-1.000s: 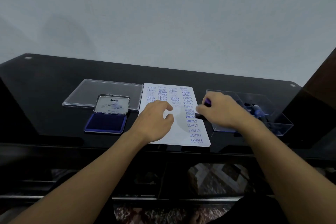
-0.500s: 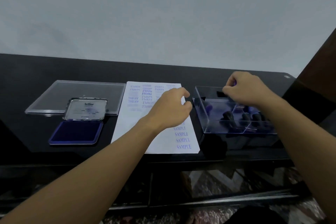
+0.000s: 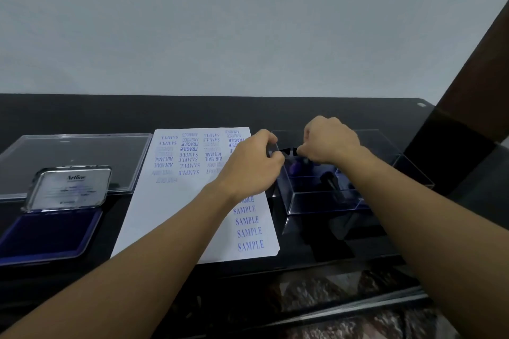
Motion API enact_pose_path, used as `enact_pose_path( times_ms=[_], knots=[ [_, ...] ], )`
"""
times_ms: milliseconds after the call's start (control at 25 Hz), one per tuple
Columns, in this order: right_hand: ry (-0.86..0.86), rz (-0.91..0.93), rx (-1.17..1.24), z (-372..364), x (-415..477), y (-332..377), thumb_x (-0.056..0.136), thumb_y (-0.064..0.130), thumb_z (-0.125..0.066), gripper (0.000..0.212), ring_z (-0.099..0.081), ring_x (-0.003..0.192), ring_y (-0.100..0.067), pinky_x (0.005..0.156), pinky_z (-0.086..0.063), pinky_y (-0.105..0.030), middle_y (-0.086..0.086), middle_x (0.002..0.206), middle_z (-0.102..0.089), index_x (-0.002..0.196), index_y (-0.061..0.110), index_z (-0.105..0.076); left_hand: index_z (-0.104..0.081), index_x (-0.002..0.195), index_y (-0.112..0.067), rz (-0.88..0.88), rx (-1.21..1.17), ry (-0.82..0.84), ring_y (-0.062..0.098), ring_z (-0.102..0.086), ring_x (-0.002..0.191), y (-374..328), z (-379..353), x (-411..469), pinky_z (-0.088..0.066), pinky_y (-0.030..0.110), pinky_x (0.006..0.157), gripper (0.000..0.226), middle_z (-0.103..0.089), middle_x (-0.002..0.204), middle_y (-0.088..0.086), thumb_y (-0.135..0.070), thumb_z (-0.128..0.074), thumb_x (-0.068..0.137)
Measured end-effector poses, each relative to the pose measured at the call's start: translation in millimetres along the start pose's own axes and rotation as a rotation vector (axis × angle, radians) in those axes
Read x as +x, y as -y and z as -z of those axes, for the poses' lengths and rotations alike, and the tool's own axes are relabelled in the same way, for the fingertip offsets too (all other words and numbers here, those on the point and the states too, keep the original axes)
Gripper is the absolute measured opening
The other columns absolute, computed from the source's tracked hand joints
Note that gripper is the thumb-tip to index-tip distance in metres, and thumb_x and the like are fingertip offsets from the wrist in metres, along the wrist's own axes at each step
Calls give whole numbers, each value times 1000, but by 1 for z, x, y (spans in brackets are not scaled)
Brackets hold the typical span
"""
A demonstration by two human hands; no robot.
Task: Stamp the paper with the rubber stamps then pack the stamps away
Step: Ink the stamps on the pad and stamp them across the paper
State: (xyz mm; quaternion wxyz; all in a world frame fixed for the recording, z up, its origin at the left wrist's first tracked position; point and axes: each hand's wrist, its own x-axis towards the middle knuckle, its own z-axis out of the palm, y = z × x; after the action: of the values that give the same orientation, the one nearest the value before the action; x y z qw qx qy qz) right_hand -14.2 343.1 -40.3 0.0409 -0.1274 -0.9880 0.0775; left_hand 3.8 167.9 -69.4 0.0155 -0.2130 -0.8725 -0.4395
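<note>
The white paper [image 3: 190,201] lies on the black glass table [image 3: 82,113], covered with blue prints such as SAMPLE, FRAGILE and AIR MAIL. To its right stands a clear plastic box [image 3: 325,202] with several stamps inside, among them a black-handled one [image 3: 329,180]. My right hand [image 3: 333,140] reaches into the box's back left part, fingers pinched on a rubber stamp with a purple handle [image 3: 296,167]. My left hand [image 3: 253,165] hovers over the paper's right edge, thumb and fingers closed on the top of the box's left wall.
An open blue ink pad [image 3: 49,231] with its metal lid [image 3: 68,187] raised sits at the left. Behind it lies the box's flat clear lid [image 3: 74,151]. A dark brown wooden panel [image 3: 479,77] rises at the right. The table's front edge is close to me.
My right hand has carried the stamp from the paper to the box and lowered it inside. My left hand has left the paper and moved right to the box's left wall.
</note>
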Motion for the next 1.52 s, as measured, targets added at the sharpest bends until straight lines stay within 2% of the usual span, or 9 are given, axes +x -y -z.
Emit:
enact_pose_path(
  times_ms=[160,280,440,680,960,1240,1360,1440,1520],
  knots=[
    [46,27,41,3,1,1,83,29,-64,19,-65,78,-27,69,-55,-36,-7,86,-69,89,12,-71,-52,126,-19,-2,-10,-11,7,-56,100,0,-2,-2,-39,11,71,32,-59,120,-6,-25,-49,95],
    [-19,31,154,16,-9,-5,85,25,-59,25,-69,83,-29,77,-60,-44,-10,89,-73,91,6,-73,-51,129,-20,8,8,-11,8,-55,102,-3,-1,-5,-39,18,78,35,-58,124,-6,-27,-48,95],
    [-64,29,183,37,-27,-15,88,23,-57,18,-67,81,-26,75,-59,-40,-6,84,-71,84,12,-71,-46,137,-21,-18,73,21,13,-51,117,-9,-3,-15,-41,26,92,44,-52,135,-4,-29,-49,95],
    [132,64,21,35,-52,-24,89,29,-60,16,-68,82,-24,80,-60,-43,-5,89,-71,85,19,-72,-46,136,-22,-39,113,47,15,-48,120,-19,-8,-40,-41,33,99,44,-53,134,-1,-32,-45,94],
    [156,77,-214,16,-63,-15,86,27,-62,18,-63,79,-26,68,-51,-38,-5,93,-66,101,21,-70,-46,136,-29,-63,138,51,15,-48,120,-22,-5,-60,-40,30,97,41,-54,133,-3,-35,-44,96],
    [59,71,-65,31,-72,-13,86,29,-64,19,-62,87,-28,79,-56,-44,-5,98,-64,99,18,-58,-46,138,-25,-48,180,16,13,-47,123,-20,16,-66,-35,23,89,43,-52,137,-6,-32,-46,96],
    [-15,79,98,58,-78,-3,93,33,-54,27,-61,83,-28,73,-53,-39,-10,93,-65,102,8,-57,-48,136,-25,0,204,-21,12,-43,129,-7,43,-70,-33,27,99,41,-48,142,-8,-32,-48,96],
    [-7,120,190,72,-82,13,95,29,-47,32,-56,66,-27,61,-46,-35,-12,73,-64,82,2,-58,-51,133,-24,28,197,-54,11,-43,129,9,66,-78,-31,26,101,38,-49,141,-8,-31,-49,96],
    [12,185,229,77,-89,39,96,29,-45,32,-47,57,-23,52,-35,-31,-4,61,-53,71,9,-47,-54,130,-24,61,208,-116,12,-45,126,27,93,-90,-34,25,98,36,-52,138,-7,-31,-49,95]
  ],
)
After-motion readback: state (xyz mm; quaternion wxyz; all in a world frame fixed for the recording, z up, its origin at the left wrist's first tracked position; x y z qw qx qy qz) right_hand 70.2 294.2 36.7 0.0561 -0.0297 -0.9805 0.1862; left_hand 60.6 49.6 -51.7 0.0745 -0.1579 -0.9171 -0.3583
